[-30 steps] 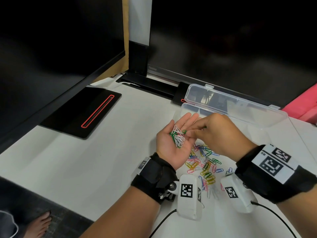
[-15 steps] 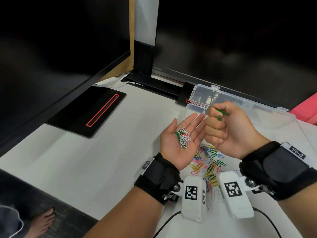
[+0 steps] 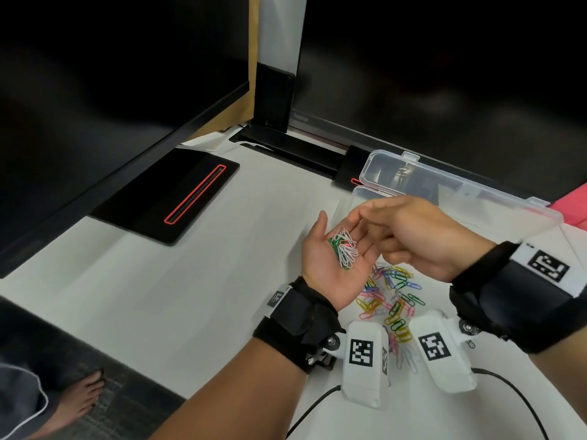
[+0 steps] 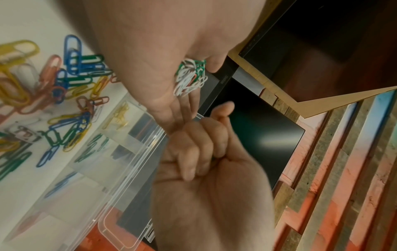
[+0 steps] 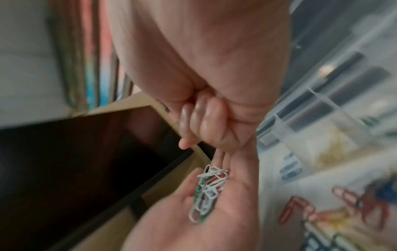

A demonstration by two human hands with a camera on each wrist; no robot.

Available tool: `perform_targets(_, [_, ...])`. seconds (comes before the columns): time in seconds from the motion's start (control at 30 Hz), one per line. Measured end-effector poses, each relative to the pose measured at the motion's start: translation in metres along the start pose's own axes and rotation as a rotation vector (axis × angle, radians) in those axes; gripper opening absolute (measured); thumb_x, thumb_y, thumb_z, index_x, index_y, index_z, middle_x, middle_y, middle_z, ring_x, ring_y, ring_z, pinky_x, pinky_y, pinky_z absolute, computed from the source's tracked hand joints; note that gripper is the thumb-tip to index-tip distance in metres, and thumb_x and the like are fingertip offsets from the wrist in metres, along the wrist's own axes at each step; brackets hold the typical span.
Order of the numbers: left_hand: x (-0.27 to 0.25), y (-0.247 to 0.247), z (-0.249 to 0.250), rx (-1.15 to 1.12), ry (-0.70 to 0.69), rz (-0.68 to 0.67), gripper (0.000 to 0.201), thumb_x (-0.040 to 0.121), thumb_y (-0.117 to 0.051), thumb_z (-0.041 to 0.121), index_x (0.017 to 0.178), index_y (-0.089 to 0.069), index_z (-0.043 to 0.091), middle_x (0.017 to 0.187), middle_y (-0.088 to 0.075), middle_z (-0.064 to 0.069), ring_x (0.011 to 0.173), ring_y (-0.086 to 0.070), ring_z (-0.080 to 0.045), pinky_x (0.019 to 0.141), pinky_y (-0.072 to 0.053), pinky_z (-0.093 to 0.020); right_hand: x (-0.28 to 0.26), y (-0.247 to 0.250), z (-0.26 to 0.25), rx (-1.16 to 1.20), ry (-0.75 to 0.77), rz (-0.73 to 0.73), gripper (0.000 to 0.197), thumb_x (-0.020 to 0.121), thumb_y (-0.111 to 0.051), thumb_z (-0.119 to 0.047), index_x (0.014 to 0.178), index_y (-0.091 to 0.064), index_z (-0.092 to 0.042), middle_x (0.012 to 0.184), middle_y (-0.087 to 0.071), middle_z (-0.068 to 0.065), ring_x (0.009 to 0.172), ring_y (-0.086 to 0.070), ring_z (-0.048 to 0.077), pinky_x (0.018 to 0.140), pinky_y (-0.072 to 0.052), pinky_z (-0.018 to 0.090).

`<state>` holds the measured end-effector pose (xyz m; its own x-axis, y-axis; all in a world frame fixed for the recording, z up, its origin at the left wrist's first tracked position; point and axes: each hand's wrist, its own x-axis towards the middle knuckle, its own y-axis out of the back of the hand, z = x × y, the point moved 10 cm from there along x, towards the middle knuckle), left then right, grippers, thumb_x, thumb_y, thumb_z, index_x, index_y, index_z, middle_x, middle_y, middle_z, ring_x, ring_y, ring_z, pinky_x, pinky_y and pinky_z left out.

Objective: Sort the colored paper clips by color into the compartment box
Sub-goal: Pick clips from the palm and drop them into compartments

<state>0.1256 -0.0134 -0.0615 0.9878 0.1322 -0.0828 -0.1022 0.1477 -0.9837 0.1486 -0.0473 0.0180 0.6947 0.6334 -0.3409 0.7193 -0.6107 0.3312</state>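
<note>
Head view: The left hand (image 3: 330,265) lies palm up above the desk (image 3: 190,296), fingers extended and released, carrying a small bundle of clips (image 3: 344,250), mostly white with some green and a trace of red. The right hand (image 3: 413,236) hovers over the left fingertips with its fingers curled; whether it pinches a clip cannot be told from here. The unsorted pile (image 3: 390,300) of mixed colors lies on the desk just beside the left wrist. The clear compartment box (image 3: 451,192) stands open behind both hands.

Left wrist view: The bundle of clips (image 4: 190,76) rests in the palm. The right hand (image 4: 204,144) shows clenched fingers (image 4: 189,166) touching the left fingertips. Yellow, green and blue clips already lie in separate compartments of the compartment box (image 4: 120,163).

Right wrist view: The picture is blurred. The right fingers (image 5: 206,122) are curled into the palm; no clip is discernible between them. The bundle of clips (image 5: 207,191) lies below in the left hand (image 5: 193,220).

Step in hand: sorting is partly done; the right hand is apparently selecting from the palm. The next move calls for isolating a single color from the tangled bundle and carrying it to the matching compartment without dragging neighbors along.
</note>
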Motion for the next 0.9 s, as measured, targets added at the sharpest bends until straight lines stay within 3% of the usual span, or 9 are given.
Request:
perform_targets(0.07, [0.000,0.005,0.000,0.029,-0.001,0.039,0.066,0.101,-0.030,0.048,0.095,-0.070,-0.004,0.094,-0.068,-0.018,0.090,-0.067,-0.026,0.094,-0.046,-0.034,-0.002,-0.005,-0.009,-0.296,0.076,0.014,0.029,0.101,-0.049,-0.018,0.090,-0.074,-0.009,0.076,-0.068,0.001,0.052,-0.057,0.007,0.040,-0.036,0.017])
perform_targets(0.13, [0.000,0.009,0.001,0.062,0.001,0.081,0.071,0.101,-0.028,0.050,0.092,-0.075,-0.003,0.098,-0.070,-0.019,0.095,-0.069,-0.026,0.096,-0.047,-0.035,-0.004,-0.014,-0.020,-0.525,0.180,0.023,0.023,0.095,-0.058,-0.022,0.083,-0.078,-0.021,0.083,-0.074,-0.010,0.071,-0.067,0.006,0.061,-0.054,0.022])
perform_targets(0.17, [0.000,0.012,0.001,0.071,0.010,0.104,0.072,0.101,-0.028,0.050,0.090,-0.076,-0.002,0.102,-0.071,-0.019,0.098,-0.068,-0.027,0.100,-0.046,-0.037,-0.005,-0.017,-0.022,-0.638,0.208,0.032,0.020,0.092,-0.061,-0.025,0.080,-0.078,-0.027,0.085,-0.074,-0.014,0.075,-0.067,0.005,0.069,-0.055,0.025])
perform_targets(0.3, [-0.002,0.013,-0.004,0.039,0.065,0.134,0.067,0.101,-0.033,0.050,0.079,-0.079,0.007,0.099,-0.072,-0.015,0.107,-0.063,-0.027,0.107,-0.040,-0.042,-0.011,-0.023,-0.028,-1.029,0.227,0.155,0.020,0.084,-0.065,-0.035,0.065,-0.066,-0.039,0.076,-0.065,-0.017,0.072,-0.060,0.006,0.061,-0.046,0.025])
perform_targets(0.37, [-0.004,0.009,-0.006,0.007,0.081,0.115,0.062,0.101,-0.031,0.050,0.076,-0.078,0.018,0.089,-0.072,-0.011,0.102,-0.064,-0.025,0.103,-0.041,-0.041,-0.013,-0.025,-0.029,-1.047,0.249,0.184,0.015,0.081,-0.062,-0.034,0.068,-0.068,-0.040,0.080,-0.067,-0.011,0.076,-0.062,0.014,0.064,-0.049,0.028])
perform_targets(0.47, [-0.006,0.004,-0.005,0.008,0.064,0.098,0.054,0.102,-0.029,0.049,0.115,-0.053,0.003,0.091,-0.071,-0.013,0.095,-0.068,-0.027,0.092,-0.045,-0.043,-0.013,-0.025,-0.026,-1.015,0.250,0.205,0.013,0.078,-0.060,-0.030,0.069,-0.069,-0.033,0.077,-0.063,-0.013,0.077,-0.059,0.015,0.066,-0.048,0.029])
perform_targets(0.53, [-0.006,0.004,-0.002,0.017,0.047,0.086,0.055,0.102,-0.030,0.047,0.130,-0.051,0.006,0.105,-0.070,-0.018,0.105,-0.064,-0.031,0.093,-0.045,-0.045,-0.012,-0.020,-0.024,-0.917,0.239,0.221,0.015,0.078,-0.063,-0.026,0.067,-0.074,-0.028,0.066,-0.058,-0.021,0.072,-0.057,0.008,0.063,-0.045,0.025])
perform_targets(0.73, [-0.003,0.004,0.002,0.030,0.011,0.097,0.058,0.103,-0.027,0.042,0.123,-0.060,-0.002,0.125,-0.061,-0.024,0.121,-0.055,-0.035,0.112,-0.034,-0.045,-0.009,-0.004,-0.018,-0.545,0.205,0.189,0.020,0.077,-0.072,-0.018,0.063,-0.076,-0.032,0.068,-0.072,-0.009,0.057,-0.059,0.001,0.053,-0.048,0.022])
perform_targets(0.9, [-0.001,0.003,0.003,0.017,-0.006,0.077,0.057,0.104,-0.026,0.040,0.126,-0.056,-0.003,0.126,-0.060,-0.027,0.112,-0.060,-0.036,0.108,-0.039,-0.042,-0.011,0.001,-0.022,-0.573,0.228,0.208,0.020,0.080,-0.071,-0.018,0.067,-0.078,-0.032,0.068,-0.072,-0.011,0.061,-0.065,0.019,0.054,-0.055,0.032])
